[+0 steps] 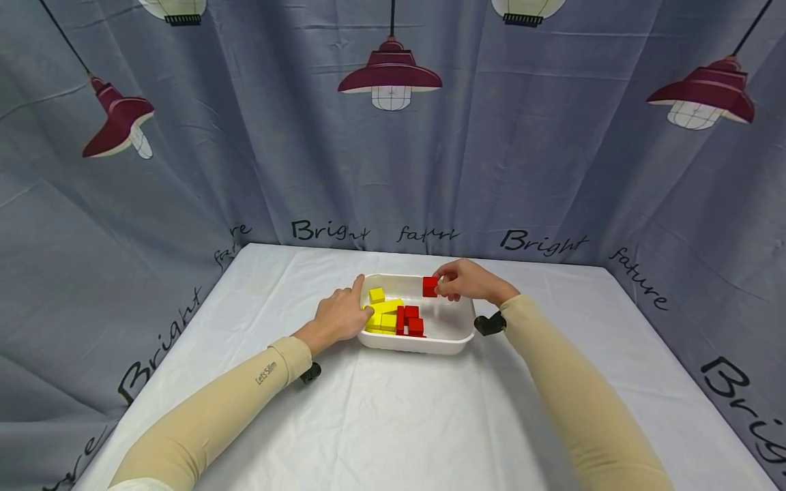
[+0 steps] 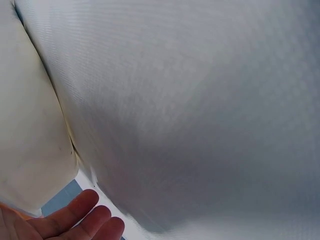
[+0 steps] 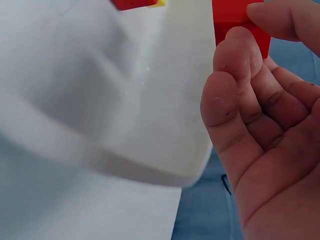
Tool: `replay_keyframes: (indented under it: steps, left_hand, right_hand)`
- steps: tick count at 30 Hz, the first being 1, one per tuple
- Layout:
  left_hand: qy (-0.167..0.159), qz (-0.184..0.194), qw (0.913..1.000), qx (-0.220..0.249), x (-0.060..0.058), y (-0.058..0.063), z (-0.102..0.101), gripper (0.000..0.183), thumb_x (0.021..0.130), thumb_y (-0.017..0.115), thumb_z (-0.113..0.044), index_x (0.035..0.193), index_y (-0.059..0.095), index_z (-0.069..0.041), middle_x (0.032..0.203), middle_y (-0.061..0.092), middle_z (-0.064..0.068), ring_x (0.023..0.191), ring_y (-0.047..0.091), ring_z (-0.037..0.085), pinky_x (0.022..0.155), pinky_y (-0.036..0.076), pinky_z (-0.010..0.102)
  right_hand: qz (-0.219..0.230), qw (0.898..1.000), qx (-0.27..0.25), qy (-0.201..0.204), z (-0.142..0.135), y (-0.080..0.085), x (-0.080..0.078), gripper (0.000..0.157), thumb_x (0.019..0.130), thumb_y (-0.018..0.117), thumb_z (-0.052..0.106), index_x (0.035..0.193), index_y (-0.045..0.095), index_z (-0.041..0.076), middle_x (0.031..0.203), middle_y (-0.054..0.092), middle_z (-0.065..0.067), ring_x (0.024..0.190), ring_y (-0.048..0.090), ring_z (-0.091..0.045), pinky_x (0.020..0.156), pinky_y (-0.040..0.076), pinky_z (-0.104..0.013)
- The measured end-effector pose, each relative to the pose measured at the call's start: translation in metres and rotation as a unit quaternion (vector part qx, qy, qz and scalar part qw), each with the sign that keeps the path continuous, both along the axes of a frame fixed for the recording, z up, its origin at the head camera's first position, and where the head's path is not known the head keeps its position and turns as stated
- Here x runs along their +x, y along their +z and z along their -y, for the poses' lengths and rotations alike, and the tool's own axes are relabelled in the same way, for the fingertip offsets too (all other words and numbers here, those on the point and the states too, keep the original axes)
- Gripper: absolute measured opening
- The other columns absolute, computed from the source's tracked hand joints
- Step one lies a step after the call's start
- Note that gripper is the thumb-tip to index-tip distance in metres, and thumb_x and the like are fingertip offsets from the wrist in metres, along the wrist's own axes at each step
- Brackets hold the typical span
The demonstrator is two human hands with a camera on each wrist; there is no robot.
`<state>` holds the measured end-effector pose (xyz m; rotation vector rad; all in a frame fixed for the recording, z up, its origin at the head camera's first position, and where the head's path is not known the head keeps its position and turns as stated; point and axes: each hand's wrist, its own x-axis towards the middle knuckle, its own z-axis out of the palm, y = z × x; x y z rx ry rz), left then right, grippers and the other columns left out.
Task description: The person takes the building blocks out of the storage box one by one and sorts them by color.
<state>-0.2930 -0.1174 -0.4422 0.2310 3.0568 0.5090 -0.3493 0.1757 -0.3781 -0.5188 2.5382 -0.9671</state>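
Observation:
A white plastic tray point(image 1: 454, 346) stands on the table. Over its left rim lies my left hand point(image 1: 340, 315), thumb inside the wall and index finger along the edge. In the left wrist view, several left-hand fingers point(image 2: 82, 217) show beside a pale wall. My right hand point(image 1: 471, 281) pinches a red block point(image 1: 429, 286) above the tray's far side. The right wrist view shows that red block point(image 3: 230, 15) between thumb and fingertips. Yellow blocks point(image 1: 387, 322) are gathered at the tray's left, with red blocks point(image 1: 415, 327) beside them near the middle.
A white cloth point(image 1: 393, 423) covers the table. Behind and around it hangs a grey-blue curtain point(image 1: 522, 170) printed with lamps and lettering. A dark wrist device point(image 1: 489, 323) sits at my right cuff, close to the tray's right end.

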Motion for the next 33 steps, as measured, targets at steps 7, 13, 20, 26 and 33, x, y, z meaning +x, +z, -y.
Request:
replay_keyframes:
  steps: [7,13,20,26,33]
  left_hand:
    - [0.002,0.0,1.0,-0.004,0.0,0.001,-0.001,0.078,0.095,0.049,-0.042,0.161,0.018,-0.014,0.137,0.059,0.017,0.119,0.06,0.03,0.088,0.053,0.052]
    - [0.002,0.002,1.0,-0.002,0.001,0.001,-0.001,0.078,0.096,0.049,-0.041,0.161,0.018,-0.013,0.137,0.059,0.018,0.12,0.06,0.03,0.089,0.053,0.052]
    - [0.002,-0.001,1.0,-0.002,0.001,0.0,0.0,0.078,0.096,0.048,-0.042,0.162,0.018,-0.014,0.136,0.06,0.018,0.119,0.06,0.03,0.089,0.053,0.052]
    - [0.002,0.0,1.0,0.0,0.0,0.0,0.0,0.078,0.096,0.048,-0.042,0.162,0.017,-0.014,0.136,0.06,0.018,0.119,0.061,0.031,0.089,0.053,0.052]
    - [0.001,0.0,1.0,0.003,0.0,-0.002,0.0,0.078,0.096,0.048,-0.041,0.162,0.017,-0.014,0.135,0.061,0.017,0.118,0.061,0.031,0.088,0.053,0.052]
  right_hand:
    - [-0.02,1.0,-0.007,-0.009,-0.015,0.004,0.002,0.04,0.092,0.066,0.022,0.127,0.063,0.005,0.091,0.068,-0.018,0.073,0.061,-0.02,0.079,0.052,-0.034]
    - [-0.023,0.999,-0.024,-0.023,-0.03,0.006,0.005,0.039,0.092,0.066,0.021,0.127,0.062,0.006,0.086,0.065,-0.015,0.075,0.06,-0.022,0.085,0.05,-0.044]
    - [-0.037,0.998,-0.03,-0.04,-0.045,0.008,0.009,0.038,0.093,0.066,0.021,0.127,0.061,0.005,0.08,0.063,-0.01,0.074,0.059,-0.024,0.081,0.049,-0.041]
    - [-0.041,0.997,-0.028,-0.067,-0.062,0.004,0.01,0.045,0.094,0.065,0.022,0.135,0.057,0.003,0.088,0.065,-0.009,0.079,0.061,-0.026,0.075,0.049,-0.033]
    - [-0.053,0.993,-0.023,-0.101,-0.084,-0.006,0.007,0.045,0.095,0.063,0.021,0.135,0.056,0.003,0.092,0.066,-0.015,0.079,0.061,-0.025,0.081,0.049,-0.037]
